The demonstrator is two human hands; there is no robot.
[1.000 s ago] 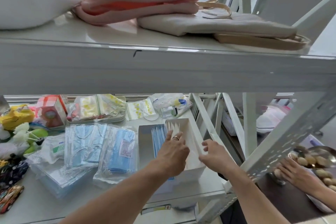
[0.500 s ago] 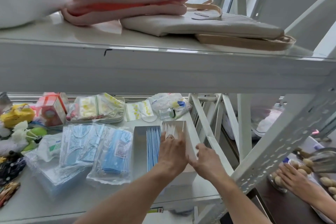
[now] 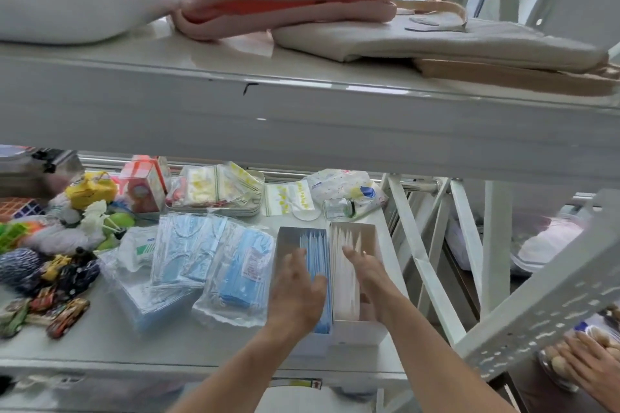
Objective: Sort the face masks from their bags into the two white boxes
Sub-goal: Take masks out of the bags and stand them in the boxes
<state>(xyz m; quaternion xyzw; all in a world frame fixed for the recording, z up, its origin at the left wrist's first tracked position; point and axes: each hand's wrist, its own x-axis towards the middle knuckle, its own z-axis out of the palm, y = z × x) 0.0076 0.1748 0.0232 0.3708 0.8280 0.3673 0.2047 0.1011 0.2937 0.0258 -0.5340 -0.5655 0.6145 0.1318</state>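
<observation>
Shelf (image 3: 100, 345): blue masks (image 3: 317, 245), white masks (image 3: 349, 245) edge-up in white boxes (image 3: 355, 332); left hand (image 3: 297, 292), right hand (image 3: 372, 282) fingers spread.

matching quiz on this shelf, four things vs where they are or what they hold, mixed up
1 left white box
2 right white box
3 pink tote bag
4 clear bottle

a on the upper shelf
b holds white masks
c lies on its side behind the boxes
d holds blue masks

Pairs: 1-d, 2-b, 3-a, 4-c
</observation>
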